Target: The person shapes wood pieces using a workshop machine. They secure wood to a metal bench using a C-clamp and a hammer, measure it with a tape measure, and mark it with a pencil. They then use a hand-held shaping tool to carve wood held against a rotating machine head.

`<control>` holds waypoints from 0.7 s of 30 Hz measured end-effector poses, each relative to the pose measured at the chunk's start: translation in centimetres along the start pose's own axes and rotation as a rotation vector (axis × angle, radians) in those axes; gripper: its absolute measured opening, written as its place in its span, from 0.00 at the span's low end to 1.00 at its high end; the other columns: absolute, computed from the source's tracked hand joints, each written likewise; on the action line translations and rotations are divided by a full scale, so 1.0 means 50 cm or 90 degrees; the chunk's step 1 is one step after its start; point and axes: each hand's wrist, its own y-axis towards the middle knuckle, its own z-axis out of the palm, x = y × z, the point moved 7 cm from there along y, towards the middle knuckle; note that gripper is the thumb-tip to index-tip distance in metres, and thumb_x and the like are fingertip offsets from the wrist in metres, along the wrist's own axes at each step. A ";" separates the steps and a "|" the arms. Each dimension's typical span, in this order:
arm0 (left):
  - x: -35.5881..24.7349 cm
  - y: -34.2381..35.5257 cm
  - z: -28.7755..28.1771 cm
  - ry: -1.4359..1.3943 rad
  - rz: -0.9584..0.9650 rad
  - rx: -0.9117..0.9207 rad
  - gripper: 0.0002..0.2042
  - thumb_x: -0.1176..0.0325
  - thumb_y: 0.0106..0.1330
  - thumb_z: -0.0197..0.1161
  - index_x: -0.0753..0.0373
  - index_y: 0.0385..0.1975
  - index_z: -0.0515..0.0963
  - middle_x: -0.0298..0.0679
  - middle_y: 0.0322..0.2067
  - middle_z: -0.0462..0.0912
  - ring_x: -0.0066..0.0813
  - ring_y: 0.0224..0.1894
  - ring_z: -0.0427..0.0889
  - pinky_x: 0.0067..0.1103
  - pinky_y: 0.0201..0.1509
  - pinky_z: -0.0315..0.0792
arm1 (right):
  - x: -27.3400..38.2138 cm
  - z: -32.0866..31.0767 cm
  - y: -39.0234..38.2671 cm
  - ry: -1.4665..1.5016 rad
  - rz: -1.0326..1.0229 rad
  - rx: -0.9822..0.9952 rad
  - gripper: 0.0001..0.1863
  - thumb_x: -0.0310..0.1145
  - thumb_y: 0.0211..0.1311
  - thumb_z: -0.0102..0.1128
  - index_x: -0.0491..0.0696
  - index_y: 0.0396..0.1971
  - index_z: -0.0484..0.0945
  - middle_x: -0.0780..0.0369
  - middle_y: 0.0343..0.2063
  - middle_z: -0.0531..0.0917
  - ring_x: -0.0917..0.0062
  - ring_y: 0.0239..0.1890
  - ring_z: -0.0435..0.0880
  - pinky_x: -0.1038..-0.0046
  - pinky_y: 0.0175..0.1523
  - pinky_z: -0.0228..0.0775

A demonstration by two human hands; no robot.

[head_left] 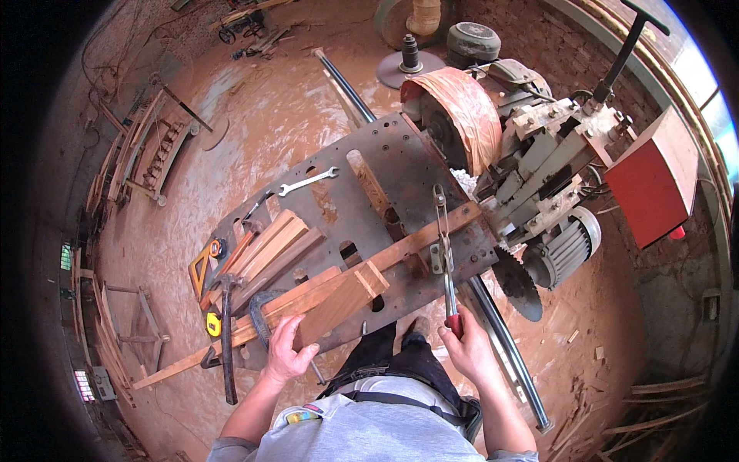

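left hand (289, 350) sat at 7 o'clock, near edge of the rusty perforated steel saw table (400, 154). fingers curled over the near end of a short reddish-brown wooden block (339, 302), thumb on its side; a partly closed grip on the wood, not a fist. right hand (466, 350) at 5 o'clock, fully wrapped round the red handle of a long steel bar clamp (444, 254), which ran up toward 12 across a long reddish wooden batten (362, 269) lying slantwise on the table.

block lay at frame centre, on the batten & touching it, w/ a small notch at its far end. judged stiff, light enough for one hand, dry & dusty so prob. not slippery; best held at the near end, well clear of the blade side. clamp looked heavy & rigid, handle the obvious hold.

at 9: a dark steel claw hammer (227, 339), a yellow tape measure (213, 324), a stack of short wooden slats (269, 242) and an orange-yellow triangular square (202, 266). further out, a silver open-ended spanner (308, 181) toward 11.

at 3: a toothed circular saw blade (517, 285) hung off the table edge, grey ribbed electric motor (570, 246) just beside it. farther, 1 o'clock: a red-brown curved blade guard (458, 108), and a red metal box (654, 181) at 2. sawdust-covered floor (254, 108) all round.
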 end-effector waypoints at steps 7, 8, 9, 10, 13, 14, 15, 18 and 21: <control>0.008 -0.012 0.005 -0.038 -0.021 0.011 0.33 0.60 0.52 0.72 0.74 0.56 0.73 0.56 0.49 0.79 0.53 0.49 0.81 0.36 0.55 0.75 | 0.003 0.004 -0.002 0.002 -0.025 -0.024 0.30 0.39 0.63 0.66 0.39 0.60 0.70 0.49 0.40 0.85 0.56 0.43 0.85 0.61 0.49 0.76; 0.010 -0.015 0.006 -0.041 -0.027 0.012 0.33 0.60 0.52 0.72 0.74 0.56 0.73 0.56 0.49 0.79 0.53 0.49 0.81 0.36 0.55 0.75 | 0.004 0.003 -0.002 0.002 -0.022 -0.023 0.30 0.39 0.63 0.66 0.39 0.60 0.71 0.49 0.39 0.85 0.56 0.42 0.85 0.61 0.49 0.76; 0.010 -0.014 0.007 -0.048 -0.033 0.016 0.33 0.60 0.52 0.72 0.74 0.56 0.73 0.56 0.48 0.79 0.53 0.50 0.81 0.36 0.56 0.75 | 0.006 0.002 -0.002 0.001 -0.026 -0.024 0.29 0.39 0.63 0.66 0.39 0.59 0.71 0.49 0.38 0.85 0.57 0.42 0.85 0.61 0.49 0.76; 0.008 -0.013 0.007 -0.056 -0.038 0.021 0.33 0.60 0.52 0.72 0.74 0.57 0.73 0.56 0.48 0.79 0.53 0.50 0.81 0.35 0.56 0.75 | 0.009 0.000 -0.003 0.000 -0.030 -0.026 0.28 0.39 0.63 0.66 0.39 0.58 0.71 0.49 0.37 0.84 0.57 0.41 0.85 0.61 0.48 0.76; 0.013 -0.017 0.012 -0.095 -0.052 0.013 0.34 0.60 0.53 0.71 0.74 0.57 0.72 0.56 0.48 0.79 0.52 0.50 0.81 0.35 0.57 0.74 | 0.018 -0.004 -0.002 -0.017 0.007 0.009 0.30 0.40 0.63 0.66 0.39 0.60 0.71 0.51 0.39 0.85 0.62 0.43 0.86 0.65 0.50 0.76; 0.015 -0.019 0.014 -0.110 -0.056 0.006 0.34 0.59 0.53 0.71 0.75 0.57 0.72 0.56 0.48 0.79 0.52 0.50 0.81 0.35 0.57 0.74 | 0.018 -0.005 -0.001 -0.024 0.027 0.028 0.32 0.40 0.63 0.66 0.38 0.62 0.70 0.51 0.40 0.85 0.65 0.45 0.86 0.67 0.52 0.76; 0.014 -0.018 0.016 -0.122 -0.060 0.006 0.34 0.59 0.53 0.71 0.75 0.57 0.72 0.56 0.48 0.79 0.51 0.51 0.81 0.35 0.57 0.74 | 0.017 -0.007 0.000 -0.030 0.032 0.036 0.31 0.39 0.64 0.66 0.38 0.61 0.70 0.52 0.40 0.85 0.66 0.44 0.86 0.67 0.51 0.76; 0.014 -0.015 0.018 -0.151 -0.075 0.003 0.34 0.59 0.54 0.71 0.75 0.57 0.72 0.56 0.49 0.79 0.50 0.51 0.81 0.34 0.57 0.73 | 0.014 -0.015 0.007 -0.037 0.037 0.058 0.28 0.36 0.65 0.65 0.38 0.61 0.71 0.53 0.40 0.86 0.71 0.43 0.86 0.69 0.48 0.77; 0.027 -0.021 0.020 -0.174 -0.099 -0.005 0.34 0.59 0.54 0.71 0.76 0.57 0.72 0.56 0.49 0.79 0.50 0.51 0.81 0.34 0.58 0.73 | 0.014 -0.033 0.019 -0.033 -0.022 0.037 0.25 0.33 0.68 0.63 0.37 0.61 0.71 0.54 0.42 0.86 0.75 0.41 0.86 0.72 0.47 0.78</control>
